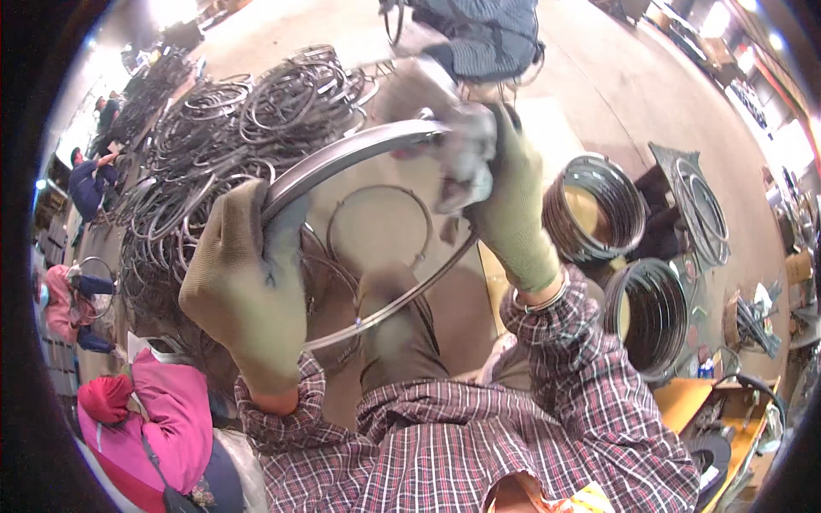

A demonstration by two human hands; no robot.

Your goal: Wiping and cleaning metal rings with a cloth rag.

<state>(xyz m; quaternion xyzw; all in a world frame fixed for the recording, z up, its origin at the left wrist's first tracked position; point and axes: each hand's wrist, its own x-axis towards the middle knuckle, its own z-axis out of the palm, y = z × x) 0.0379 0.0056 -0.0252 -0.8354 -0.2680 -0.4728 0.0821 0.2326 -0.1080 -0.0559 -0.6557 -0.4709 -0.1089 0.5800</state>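
A grey metal ring (359, 156) with a broad, shiny band is held up in front of me by both hands. My left hand (244, 286), in a tan-grey work glove, is closed around its left side. At the upper right, my gloved right hand (517, 218) is closed on a crumpled, whitish-grey rag (470, 158) pressed against the ring. Motion blurs the rag, and the fingertips behind it are hidden. Beneath the held ring, a thinner dark ring (430, 231) lies on the floor by my knee.
A large heap of metal rings (299, 98) spreads ahead and left. Two ring stacks (634, 214) (680, 321) stand at my right, near a yellow box (753, 410). A person in pink (180, 410) sits close at my left; another in blue-grey clothes (492, 43) is ahead.
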